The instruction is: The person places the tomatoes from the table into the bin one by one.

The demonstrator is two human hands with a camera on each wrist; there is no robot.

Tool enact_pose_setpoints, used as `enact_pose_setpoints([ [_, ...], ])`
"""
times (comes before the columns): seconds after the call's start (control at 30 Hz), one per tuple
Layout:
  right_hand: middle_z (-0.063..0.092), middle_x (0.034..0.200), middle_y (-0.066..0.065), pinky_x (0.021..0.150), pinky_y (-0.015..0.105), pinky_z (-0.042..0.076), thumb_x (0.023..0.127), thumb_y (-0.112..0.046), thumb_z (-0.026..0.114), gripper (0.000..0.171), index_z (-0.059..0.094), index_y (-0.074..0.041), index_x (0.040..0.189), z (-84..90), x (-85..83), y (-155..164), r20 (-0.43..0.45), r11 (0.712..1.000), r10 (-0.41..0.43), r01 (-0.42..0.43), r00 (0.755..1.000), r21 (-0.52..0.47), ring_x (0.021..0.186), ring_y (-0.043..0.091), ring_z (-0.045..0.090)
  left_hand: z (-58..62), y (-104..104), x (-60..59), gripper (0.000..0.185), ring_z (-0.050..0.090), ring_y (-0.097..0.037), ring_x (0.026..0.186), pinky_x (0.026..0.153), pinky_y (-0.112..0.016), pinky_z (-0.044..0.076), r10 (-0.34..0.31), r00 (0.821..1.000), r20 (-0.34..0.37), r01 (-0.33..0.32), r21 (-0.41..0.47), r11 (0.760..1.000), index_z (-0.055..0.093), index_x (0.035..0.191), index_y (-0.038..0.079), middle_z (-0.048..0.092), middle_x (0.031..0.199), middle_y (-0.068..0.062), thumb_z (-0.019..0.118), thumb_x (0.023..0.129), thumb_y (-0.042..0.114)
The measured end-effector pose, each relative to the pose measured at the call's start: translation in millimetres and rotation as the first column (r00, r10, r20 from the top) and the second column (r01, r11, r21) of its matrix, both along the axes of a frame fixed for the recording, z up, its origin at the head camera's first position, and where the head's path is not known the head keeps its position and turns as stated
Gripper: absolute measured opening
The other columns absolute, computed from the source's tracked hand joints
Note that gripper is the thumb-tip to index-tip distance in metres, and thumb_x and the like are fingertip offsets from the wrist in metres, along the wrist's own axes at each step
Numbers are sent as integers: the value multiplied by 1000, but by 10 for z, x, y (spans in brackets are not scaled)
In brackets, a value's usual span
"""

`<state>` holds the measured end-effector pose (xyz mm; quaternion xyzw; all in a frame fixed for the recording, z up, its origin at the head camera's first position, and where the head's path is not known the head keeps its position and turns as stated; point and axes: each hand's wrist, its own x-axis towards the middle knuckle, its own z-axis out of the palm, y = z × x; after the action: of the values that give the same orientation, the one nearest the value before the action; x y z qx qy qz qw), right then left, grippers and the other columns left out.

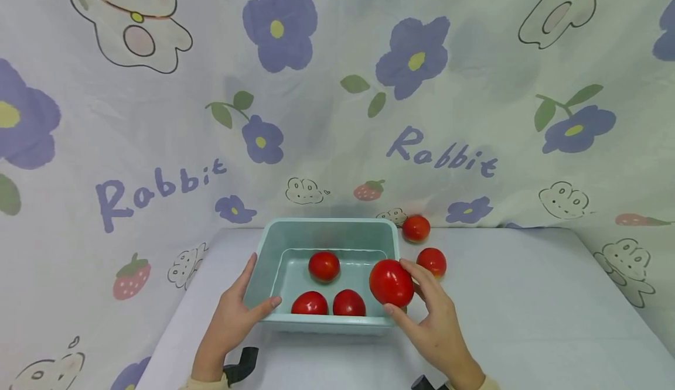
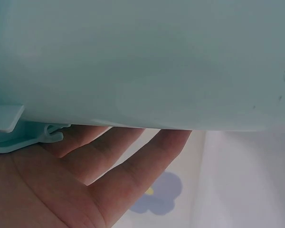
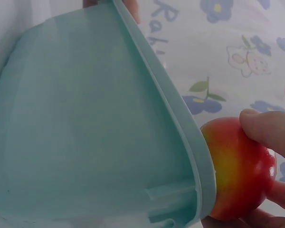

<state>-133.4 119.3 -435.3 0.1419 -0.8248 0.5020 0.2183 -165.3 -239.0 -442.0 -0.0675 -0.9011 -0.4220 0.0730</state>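
Observation:
A pale green plastic basin [image 1: 329,322] stands on the table, with three red tomatoes [image 1: 324,267] inside. My left hand [image 1: 232,314] holds its left front corner, thumb over the front rim and fingers along the left side. The left wrist view has those fingers [image 2: 133,175] against the basin's outer wall [image 2: 147,66]. Over the right front corner, my right hand [image 1: 429,314] grips another tomato [image 1: 391,283] between thumb and fingers. This tomato [image 3: 232,166] shows a yellow patch beside the rim in the right wrist view.
Two more tomatoes lie right of the basin, one near its back corner [image 1: 416,228] and one closer [image 1: 432,262]. A white cloth covers the table [image 1: 527,296]. Behind it hangs a curtain [image 1: 327,115] printed with flowers and rabbits.

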Motion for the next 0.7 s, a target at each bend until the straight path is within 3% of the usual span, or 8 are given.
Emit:
enact_pose_setpoints([
  [0.4, 54, 142, -3, 92, 27, 53, 82, -21, 86, 74, 49, -22, 147, -60, -11, -52, 2, 995, 101, -101, 995, 10, 125, 15, 57, 7, 12, 1, 98, 43, -48, 136, 98, -68, 44, 0, 1000, -9, 0, -3, 1000, 21, 161, 8, 38, 156, -22, 78, 86, 36],
  [0.7, 54, 143, -6, 89, 35, 57, 79, -20, 87, 75, 52, -24, 145, -87, -11, -121, -29, 994, 90, -88, 996, 61, 126, 16, 56, 13, 10, 4, 98, 42, -48, 137, 99, -68, 42, 6, 1000, 2, -6, -10, 1000, 20, 161, 8, 37, 157, -23, 78, 87, 36],
])
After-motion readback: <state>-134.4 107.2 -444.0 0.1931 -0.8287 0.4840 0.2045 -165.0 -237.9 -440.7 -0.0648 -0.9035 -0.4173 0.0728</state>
